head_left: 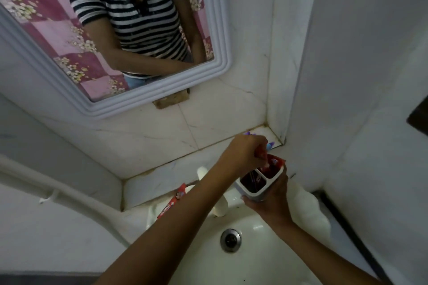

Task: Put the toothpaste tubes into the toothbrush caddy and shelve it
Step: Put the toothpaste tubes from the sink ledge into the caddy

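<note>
**Inspector:** Head view. Locate the white two-compartment plastic caddy (251, 194).

**Officer:** It sits in the right hand (272, 196), fingers curled under its base and thumb up its far side, above the white ceramic basin (196, 250). The left hand (245, 152) is directly over it, just touching the rim.

**Inspector:** Left hand?

**Officer:** Fist closed on a red toothpaste tube (266, 161), which points down into the caddy. Which compartment takes it cannot be told.

**Inspector:** Caddy's appearance?

**Officer:** Upright, slightly tilted; white rim and divider, with dark red interiors. Red packaging with blue-and-white print shows in the compartment farther from the right wrist.

**Inspector:** Other tubes?

**Officer:** A second red printed toothpaste tube (171, 202) lies flat on the basin's edge, just beside the left forearm and well behind that hand.
</note>
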A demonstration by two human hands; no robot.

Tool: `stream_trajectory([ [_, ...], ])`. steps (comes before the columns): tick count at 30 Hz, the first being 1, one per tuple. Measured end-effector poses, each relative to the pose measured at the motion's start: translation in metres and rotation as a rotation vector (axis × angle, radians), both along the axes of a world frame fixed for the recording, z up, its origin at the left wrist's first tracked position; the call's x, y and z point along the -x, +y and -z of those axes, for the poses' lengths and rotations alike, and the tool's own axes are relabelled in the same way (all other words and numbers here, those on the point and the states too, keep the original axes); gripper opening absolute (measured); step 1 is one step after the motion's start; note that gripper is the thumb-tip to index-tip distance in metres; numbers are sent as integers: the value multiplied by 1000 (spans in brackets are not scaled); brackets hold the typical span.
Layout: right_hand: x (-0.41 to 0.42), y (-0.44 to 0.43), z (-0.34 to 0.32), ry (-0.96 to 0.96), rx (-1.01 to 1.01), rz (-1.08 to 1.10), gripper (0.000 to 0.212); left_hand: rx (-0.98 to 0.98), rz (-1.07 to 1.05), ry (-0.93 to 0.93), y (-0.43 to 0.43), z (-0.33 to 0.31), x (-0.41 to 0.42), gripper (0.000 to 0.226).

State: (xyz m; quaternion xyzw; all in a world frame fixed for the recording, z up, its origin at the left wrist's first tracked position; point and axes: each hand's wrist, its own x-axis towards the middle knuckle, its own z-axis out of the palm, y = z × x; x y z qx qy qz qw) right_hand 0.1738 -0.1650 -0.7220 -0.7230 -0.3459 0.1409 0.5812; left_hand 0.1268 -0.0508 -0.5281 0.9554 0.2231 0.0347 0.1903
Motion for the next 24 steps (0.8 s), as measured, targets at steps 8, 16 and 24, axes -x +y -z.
stream_trajectory([
  [8, -3, -2, 7, -5, 21, -15, 134, 162, -137, -240, 21, -26, 40, 37],
  [16, -2, -6, 8, -85, 54, -37, 140, 111, -699, 99, 81, 59, 191, 24],
  [24, 0, -7, 5, -87, 69, -45, 140, 33, -641, 371, 71, 127, 215, 26],
])
